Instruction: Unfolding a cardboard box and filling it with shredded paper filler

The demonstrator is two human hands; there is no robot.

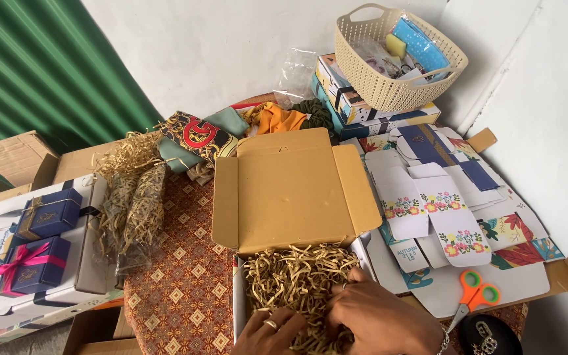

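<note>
Pressing down into the gold paper shred (297,276), the left hand (269,332) and the right hand (379,319) lie side by side, fingers bent and dug in, the grip of each closed loosely on strands. The shred fills the open cardboard box (238,299) at the near edge of the tabletop (179,289). The step, I judge, is bedding the filler; next it needs even spreading. The box's long axis runs away from the person, with its lid (290,190) standing open at the far side.
</note>
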